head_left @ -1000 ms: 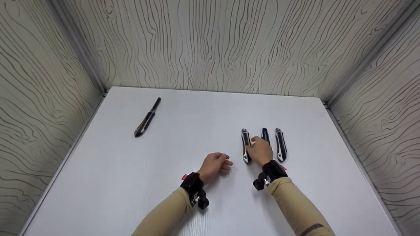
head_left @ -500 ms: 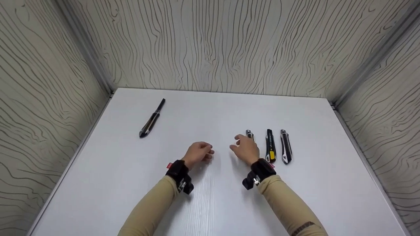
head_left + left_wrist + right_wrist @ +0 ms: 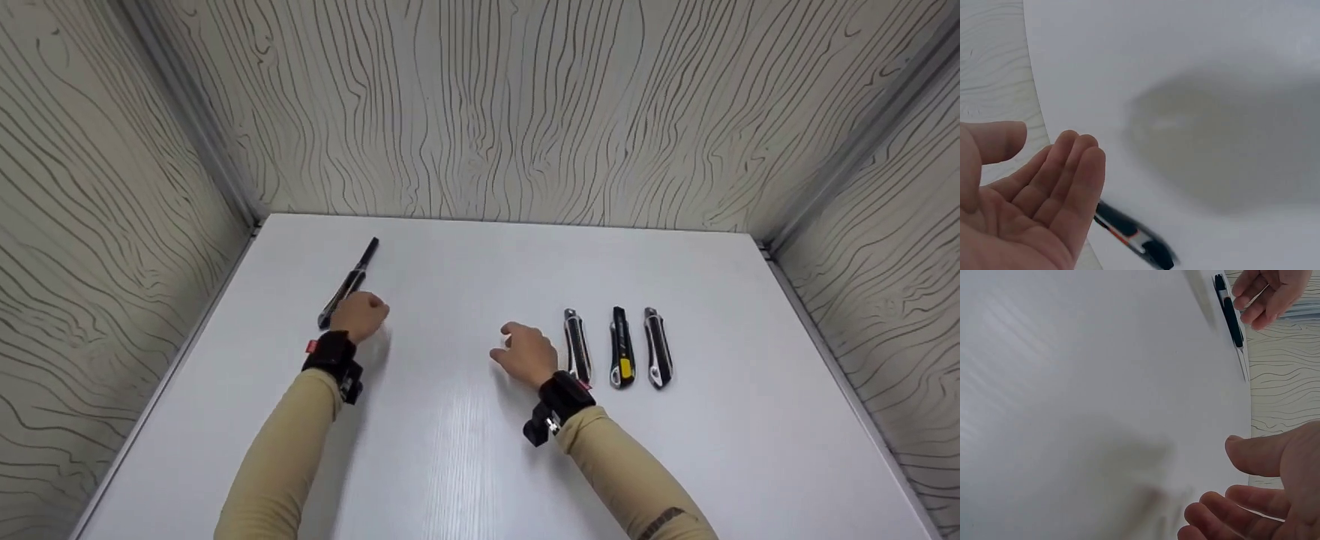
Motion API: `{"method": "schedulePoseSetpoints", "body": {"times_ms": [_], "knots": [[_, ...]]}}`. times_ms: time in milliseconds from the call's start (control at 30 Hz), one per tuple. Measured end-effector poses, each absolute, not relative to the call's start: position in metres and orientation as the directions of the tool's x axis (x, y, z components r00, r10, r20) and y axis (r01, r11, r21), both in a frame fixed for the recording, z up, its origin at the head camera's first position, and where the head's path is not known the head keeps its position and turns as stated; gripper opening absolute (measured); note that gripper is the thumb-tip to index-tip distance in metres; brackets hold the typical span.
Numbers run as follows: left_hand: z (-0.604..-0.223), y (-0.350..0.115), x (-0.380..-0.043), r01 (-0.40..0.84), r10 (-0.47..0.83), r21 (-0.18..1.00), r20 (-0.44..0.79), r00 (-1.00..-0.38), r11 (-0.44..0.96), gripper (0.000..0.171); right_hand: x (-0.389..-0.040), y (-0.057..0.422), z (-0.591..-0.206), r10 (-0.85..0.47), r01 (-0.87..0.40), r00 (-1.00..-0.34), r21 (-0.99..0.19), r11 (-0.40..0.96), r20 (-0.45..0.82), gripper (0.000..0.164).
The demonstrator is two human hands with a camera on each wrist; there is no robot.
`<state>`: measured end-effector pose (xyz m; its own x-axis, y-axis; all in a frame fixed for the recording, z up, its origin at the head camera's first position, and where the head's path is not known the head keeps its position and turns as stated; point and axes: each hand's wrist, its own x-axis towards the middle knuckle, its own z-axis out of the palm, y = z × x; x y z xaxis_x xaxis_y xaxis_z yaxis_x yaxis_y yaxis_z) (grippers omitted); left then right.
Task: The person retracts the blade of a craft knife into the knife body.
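My left hand (image 3: pixel 361 315) hovers over the handle end of the left utility knife (image 3: pixel 353 282), hiding part of its handle. This knife lies slanted, its long dark blade pointing to the back. In the left wrist view the fingers (image 3: pixel 1081 197) are extended, the thumb apart, and the palm holds nothing; the knife shows beyond the fingertips. Toward the middle, my right hand (image 3: pixel 527 355) is held above the table with thumb and fingers parted, holding nothing. Just right of it lies a grey-and-black utility knife (image 3: pixel 577 341), its lower end partly behind the wrist.
Right of that knife lie a black utility knife with a yellow slider (image 3: pixel 622 345) and another grey-and-black utility knife (image 3: pixel 658 349), roughly parallel. All rest on a white table (image 3: pixel 450 277) enclosed by wood-patterned panels (image 3: pixel 480 112) at the back and both sides.
My left hand has swung left and forward to the left knife. My right hand has left the knives on the right and moved left. The row of three knives is now largely uncovered.
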<state>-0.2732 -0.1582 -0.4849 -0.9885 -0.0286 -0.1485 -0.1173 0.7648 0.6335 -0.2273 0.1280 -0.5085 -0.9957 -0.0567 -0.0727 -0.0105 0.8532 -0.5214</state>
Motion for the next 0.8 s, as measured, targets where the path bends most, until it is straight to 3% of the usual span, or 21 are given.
{"method": "schedulePoseSetpoints", "body": {"times_ms": [200, 367, 533, 800], "knots": [[-0.485, -0.202, -0.287, -0.178, -0.158, 0.523, -0.084, -0.984, 0.833, 0.032, -0.228, 0.115, -0.508, -0.102, -0.042, -0.992, -0.546, 0.836, -0.080, 0.043], [-0.491, -0.220, -0.290, -0.274, -0.222, 0.479, -0.164, -0.961, 0.834, 0.032, -0.229, 0.111, -0.508, -0.113, -0.044, -0.989, -0.549, 0.835, -0.092, 0.043], [-0.497, -0.225, -0.297, -0.314, -0.220, 0.472, -0.245, -0.944, 0.824, 0.019, -0.231, 0.112, -0.508, -0.112, -0.048, -0.990, -0.551, 0.833, -0.084, 0.043], [-0.513, -0.224, -0.304, -0.313, -0.199, 0.482, -0.274, -0.941, 0.818, 0.028, -0.231, 0.117, -0.510, -0.097, -0.033, -0.992, -0.573, 0.819, -0.083, 0.043]]}}
